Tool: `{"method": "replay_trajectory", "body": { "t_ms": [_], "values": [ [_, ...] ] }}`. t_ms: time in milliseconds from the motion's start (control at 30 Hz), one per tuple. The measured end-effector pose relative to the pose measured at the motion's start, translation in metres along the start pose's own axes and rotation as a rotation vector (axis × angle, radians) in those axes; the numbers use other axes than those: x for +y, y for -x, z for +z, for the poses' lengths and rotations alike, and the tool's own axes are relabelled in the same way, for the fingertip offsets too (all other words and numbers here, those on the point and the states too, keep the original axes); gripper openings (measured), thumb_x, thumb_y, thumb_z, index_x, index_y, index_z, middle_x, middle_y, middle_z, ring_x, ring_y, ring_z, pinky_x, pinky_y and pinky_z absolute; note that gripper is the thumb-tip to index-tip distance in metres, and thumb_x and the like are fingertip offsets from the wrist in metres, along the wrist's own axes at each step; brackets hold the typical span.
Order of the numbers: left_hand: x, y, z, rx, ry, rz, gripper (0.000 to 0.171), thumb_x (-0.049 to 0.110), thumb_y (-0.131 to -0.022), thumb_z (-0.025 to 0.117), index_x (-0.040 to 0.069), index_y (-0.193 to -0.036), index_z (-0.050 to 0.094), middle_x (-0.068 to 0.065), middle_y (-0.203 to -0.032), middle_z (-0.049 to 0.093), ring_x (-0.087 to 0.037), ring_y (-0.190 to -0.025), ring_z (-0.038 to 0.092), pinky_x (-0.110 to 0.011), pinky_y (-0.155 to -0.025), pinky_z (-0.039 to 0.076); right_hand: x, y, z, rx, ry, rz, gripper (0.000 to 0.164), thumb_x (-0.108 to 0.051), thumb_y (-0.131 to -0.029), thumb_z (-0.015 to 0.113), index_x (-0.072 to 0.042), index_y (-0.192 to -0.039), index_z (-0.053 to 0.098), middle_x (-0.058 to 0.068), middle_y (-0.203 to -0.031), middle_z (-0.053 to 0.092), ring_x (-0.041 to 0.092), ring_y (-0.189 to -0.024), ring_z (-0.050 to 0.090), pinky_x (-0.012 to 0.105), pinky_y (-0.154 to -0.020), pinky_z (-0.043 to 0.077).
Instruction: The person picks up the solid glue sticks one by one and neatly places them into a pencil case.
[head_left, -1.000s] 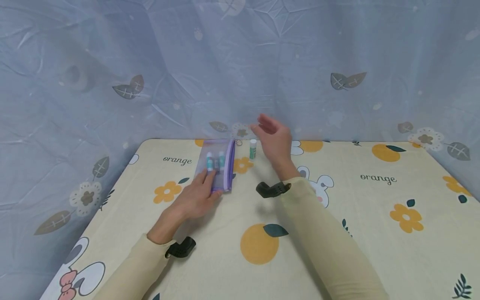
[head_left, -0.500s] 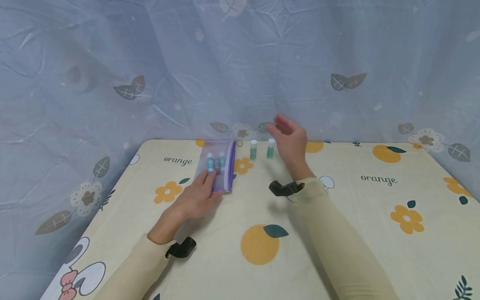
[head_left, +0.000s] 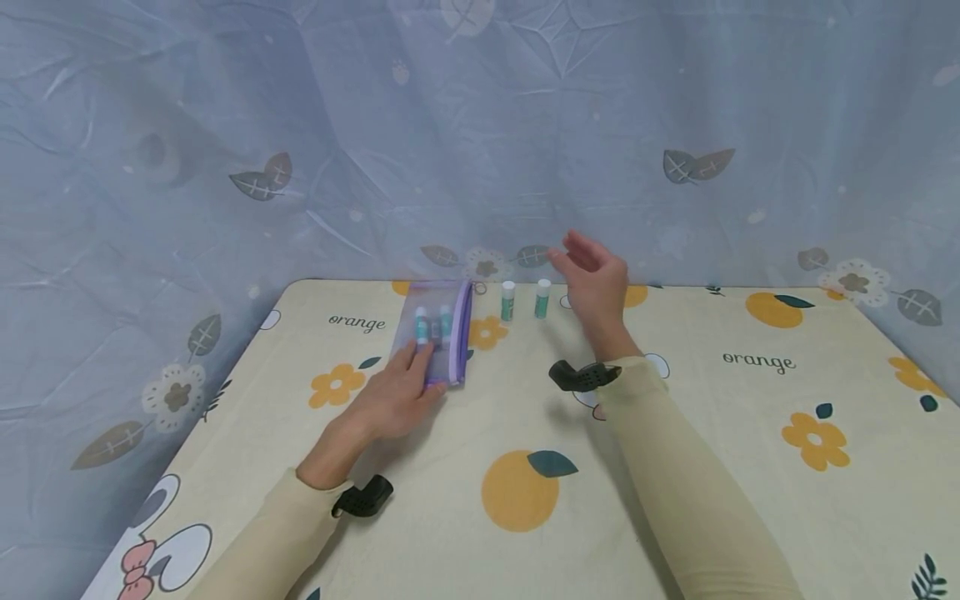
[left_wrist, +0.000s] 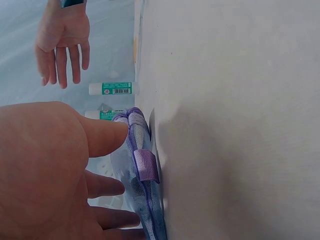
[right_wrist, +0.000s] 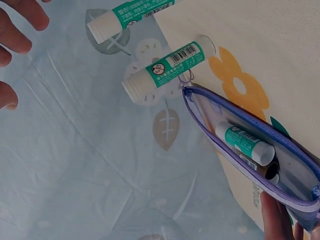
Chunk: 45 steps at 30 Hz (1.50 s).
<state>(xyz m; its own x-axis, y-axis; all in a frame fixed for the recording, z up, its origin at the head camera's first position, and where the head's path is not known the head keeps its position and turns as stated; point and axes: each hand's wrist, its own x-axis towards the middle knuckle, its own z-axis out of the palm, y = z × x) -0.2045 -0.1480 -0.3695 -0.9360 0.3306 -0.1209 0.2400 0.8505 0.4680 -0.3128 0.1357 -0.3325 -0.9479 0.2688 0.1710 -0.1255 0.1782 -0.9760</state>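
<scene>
A purple mesh zipper pouch [head_left: 460,333] lies at the back of the table, its mouth gaping in the right wrist view. My left hand [head_left: 392,404] rests on its near part, with straight fingers against the mesh and the thumb beside the zipper edge. Through the mesh show two green-and-white glue sticks; one glue stick [right_wrist: 245,143] appears at the mouth beside a dark brown cylinder [right_wrist: 260,168]. Right of the pouch stand two more upright, a nearer-to-pouch glue stick [head_left: 507,302] and another glue stick [head_left: 542,300]. My right hand [head_left: 598,287], fingers loose and holding nothing, hovers right of them.
The table carries a cream cloth [head_left: 645,517] printed with oranges, flowers and rabbits. Directly behind the standing sticks rises a blue-grey patterned curtain [head_left: 465,125]. A black wrist device [head_left: 583,377] sits on the right wrist, another black wrist device [head_left: 363,496] on the left.
My right hand has moved to the right, away from a second glue stick that now shows standing beside the first. My left hand and the pouch have stayed in place.
</scene>
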Motion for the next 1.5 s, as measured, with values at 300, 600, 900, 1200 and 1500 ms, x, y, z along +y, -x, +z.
{"method": "replay_trajectory", "body": {
  "t_ms": [300,600,900,1200,1500],
  "values": [
    [0.000,0.000,0.001,-0.001,0.009,-0.007,0.071,0.029,-0.113,0.046,-0.003,-0.168,0.016,-0.035,-0.174,0.009,-0.050,-0.163,0.016,-0.064,-0.129,0.026,0.005,0.002,0.000,-0.011,-0.022,0.030,0.057,-0.034,-0.098,0.078,-0.020,-0.150,0.061,-0.002,-0.152,0.065,0.016,-0.142,0.059,0.034,-0.121,0.047],
    [0.001,0.000,0.002,0.000,0.005,0.002,0.071,0.029,-0.113,0.046,-0.004,-0.168,0.016,-0.035,-0.174,0.010,-0.050,-0.162,0.017,-0.064,-0.128,0.027,0.014,0.001,0.001,-0.022,-0.019,0.095,0.057,-0.032,-0.099,0.078,-0.021,-0.152,0.059,-0.003,-0.154,0.063,0.015,-0.143,0.058,0.035,-0.118,0.049],
    [0.000,0.000,0.001,0.000,0.000,-0.005,0.071,0.029,-0.113,0.046,-0.003,-0.168,0.016,-0.034,-0.174,0.010,-0.050,-0.162,0.017,-0.064,-0.129,0.026,0.033,-0.002,0.011,-0.038,-0.005,0.130,0.056,-0.026,-0.097,0.080,-0.016,-0.149,0.061,0.001,-0.151,0.066,0.017,-0.141,0.060,0.035,-0.119,0.049],
    [-0.001,0.000,0.001,0.005,-0.001,-0.002,0.071,0.029,-0.113,0.046,-0.003,-0.168,0.016,-0.035,-0.174,0.010,-0.050,-0.162,0.017,-0.064,-0.129,0.027,0.044,0.001,0.017,-0.037,0.054,0.170,0.055,-0.027,-0.096,0.080,-0.018,-0.148,0.063,0.002,-0.151,0.066,0.019,-0.140,0.061,0.036,-0.119,0.048],
    [0.000,0.001,0.000,0.003,0.003,-0.007,0.070,0.029,-0.113,0.046,-0.004,-0.168,0.017,-0.034,-0.174,0.010,-0.050,-0.163,0.017,-0.064,-0.129,0.026,0.049,0.008,0.024,-0.057,0.128,0.226,0.054,-0.030,-0.099,0.076,-0.024,-0.151,0.060,0.003,-0.152,0.064,0.020,-0.143,0.058,0.039,-0.120,0.048]
  ]
}}
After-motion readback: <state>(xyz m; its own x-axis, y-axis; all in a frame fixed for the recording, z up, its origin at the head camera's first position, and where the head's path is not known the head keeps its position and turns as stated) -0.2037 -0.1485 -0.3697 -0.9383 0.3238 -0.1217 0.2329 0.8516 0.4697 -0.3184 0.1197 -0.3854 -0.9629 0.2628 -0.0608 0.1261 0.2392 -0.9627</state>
